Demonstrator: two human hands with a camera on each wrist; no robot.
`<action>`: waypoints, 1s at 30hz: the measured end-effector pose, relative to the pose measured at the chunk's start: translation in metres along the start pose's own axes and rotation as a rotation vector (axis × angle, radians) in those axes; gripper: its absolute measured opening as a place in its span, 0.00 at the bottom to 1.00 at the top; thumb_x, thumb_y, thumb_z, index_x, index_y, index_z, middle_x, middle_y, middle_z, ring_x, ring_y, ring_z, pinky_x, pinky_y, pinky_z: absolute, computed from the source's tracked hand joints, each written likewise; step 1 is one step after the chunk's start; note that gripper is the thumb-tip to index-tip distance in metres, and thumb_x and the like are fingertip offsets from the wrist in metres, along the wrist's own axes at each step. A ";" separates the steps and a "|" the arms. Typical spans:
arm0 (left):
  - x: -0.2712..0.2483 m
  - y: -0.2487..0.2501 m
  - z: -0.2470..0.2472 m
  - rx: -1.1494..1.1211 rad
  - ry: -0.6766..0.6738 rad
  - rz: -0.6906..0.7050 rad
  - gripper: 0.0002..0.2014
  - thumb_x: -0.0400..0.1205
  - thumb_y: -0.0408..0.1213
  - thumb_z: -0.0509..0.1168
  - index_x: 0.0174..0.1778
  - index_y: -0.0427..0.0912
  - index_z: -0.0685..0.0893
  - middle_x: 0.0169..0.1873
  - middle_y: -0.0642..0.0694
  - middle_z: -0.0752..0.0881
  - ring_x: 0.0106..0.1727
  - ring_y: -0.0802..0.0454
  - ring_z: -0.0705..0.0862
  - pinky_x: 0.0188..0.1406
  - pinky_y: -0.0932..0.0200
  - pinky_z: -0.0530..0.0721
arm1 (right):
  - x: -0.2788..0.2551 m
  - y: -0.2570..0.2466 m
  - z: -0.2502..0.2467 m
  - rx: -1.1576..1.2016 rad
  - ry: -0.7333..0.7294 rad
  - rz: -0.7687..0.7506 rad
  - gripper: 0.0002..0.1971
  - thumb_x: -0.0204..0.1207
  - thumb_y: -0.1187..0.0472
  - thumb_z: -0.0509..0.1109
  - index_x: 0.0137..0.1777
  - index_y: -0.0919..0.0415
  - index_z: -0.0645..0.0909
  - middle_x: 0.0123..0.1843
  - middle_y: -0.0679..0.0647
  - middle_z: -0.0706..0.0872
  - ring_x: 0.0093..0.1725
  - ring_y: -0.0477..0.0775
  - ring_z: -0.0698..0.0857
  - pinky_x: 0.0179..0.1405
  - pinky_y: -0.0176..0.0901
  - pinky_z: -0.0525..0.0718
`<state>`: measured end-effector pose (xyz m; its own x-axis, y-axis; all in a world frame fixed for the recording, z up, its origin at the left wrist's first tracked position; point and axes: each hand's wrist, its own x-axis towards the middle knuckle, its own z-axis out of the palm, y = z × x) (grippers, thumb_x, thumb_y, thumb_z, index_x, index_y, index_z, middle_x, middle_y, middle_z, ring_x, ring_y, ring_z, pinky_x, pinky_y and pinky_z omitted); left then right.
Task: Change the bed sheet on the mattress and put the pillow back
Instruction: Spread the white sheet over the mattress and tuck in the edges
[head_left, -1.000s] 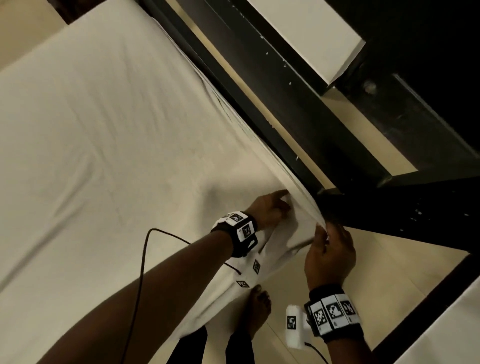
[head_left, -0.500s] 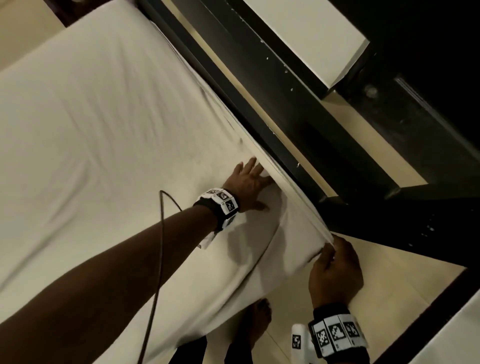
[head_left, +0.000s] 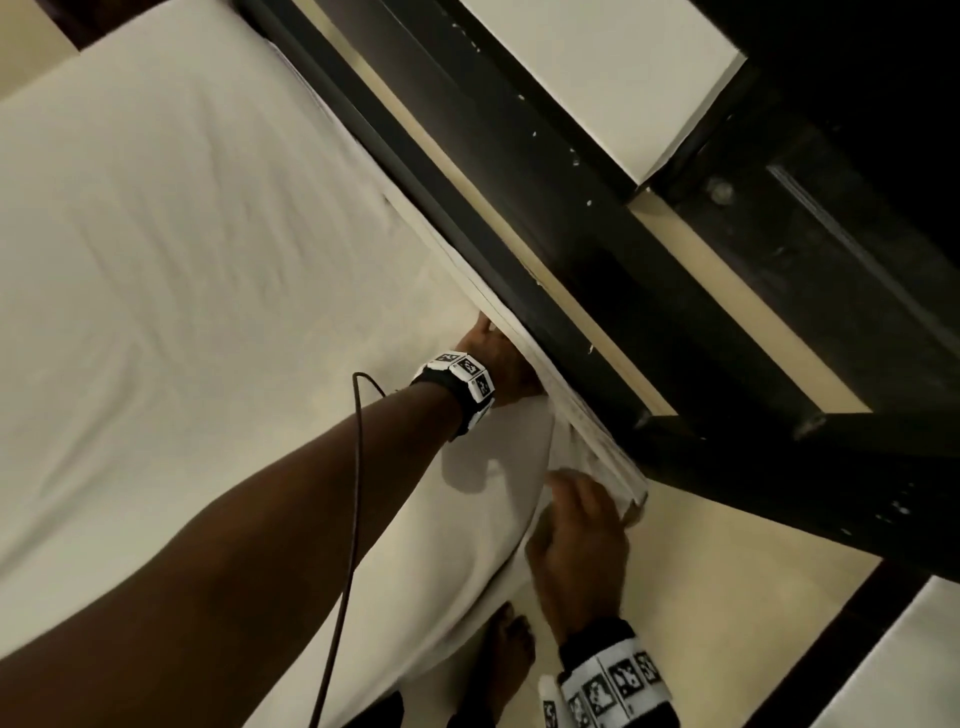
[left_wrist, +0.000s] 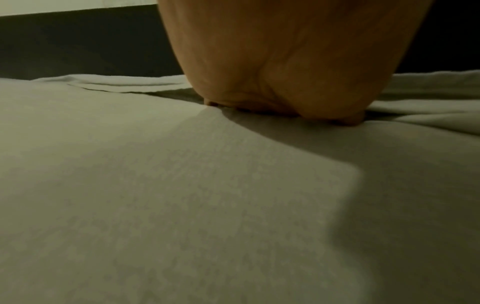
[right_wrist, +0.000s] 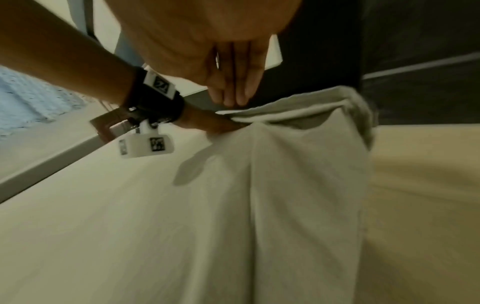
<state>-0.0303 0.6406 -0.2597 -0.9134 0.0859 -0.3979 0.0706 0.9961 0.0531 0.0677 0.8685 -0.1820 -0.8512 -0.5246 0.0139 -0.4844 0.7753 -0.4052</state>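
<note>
The left hand (head_left: 496, 358) pushes flat fingers into the sheet (head_left: 208, 260) at the bed's edge, the right hand (head_left: 576, 540) spread beside the hanging corner, which may slip loose.

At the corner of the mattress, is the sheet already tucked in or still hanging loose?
Still loose: the sheet hangs down over the mattress corner, bunched at the top.

Dark wooden frame (head_left: 545, 249), cream floor (head_left: 727, 597), a bare foot (head_left: 511, 654).
</note>
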 end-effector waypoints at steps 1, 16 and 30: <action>0.001 0.000 0.001 0.016 0.007 -0.005 0.38 0.82 0.71 0.35 0.89 0.61 0.55 0.87 0.49 0.62 0.89 0.36 0.52 0.83 0.26 0.47 | 0.003 -0.007 0.014 0.018 -0.117 -0.033 0.20 0.81 0.62 0.65 0.73 0.64 0.79 0.70 0.62 0.83 0.70 0.60 0.82 0.68 0.55 0.84; 0.013 0.018 0.014 -0.075 0.005 -0.111 0.48 0.77 0.79 0.44 0.89 0.59 0.39 0.90 0.46 0.45 0.88 0.30 0.41 0.77 0.15 0.41 | 0.031 0.054 0.047 0.150 -0.195 0.380 0.24 0.87 0.59 0.63 0.82 0.58 0.71 0.74 0.62 0.81 0.72 0.65 0.82 0.70 0.53 0.78; 0.019 0.014 0.016 -0.297 -0.081 -0.125 0.63 0.59 0.91 0.42 0.88 0.63 0.36 0.90 0.52 0.41 0.88 0.34 0.36 0.77 0.20 0.28 | 0.031 0.092 0.061 0.912 -0.112 1.121 0.16 0.69 0.51 0.84 0.54 0.56 0.90 0.56 0.55 0.92 0.55 0.58 0.88 0.61 0.52 0.83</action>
<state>-0.0409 0.6569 -0.2809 -0.8717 -0.0236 -0.4895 -0.1712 0.9505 0.2591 0.0089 0.9023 -0.2747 -0.6483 0.1389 -0.7486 0.7444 0.3217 -0.5851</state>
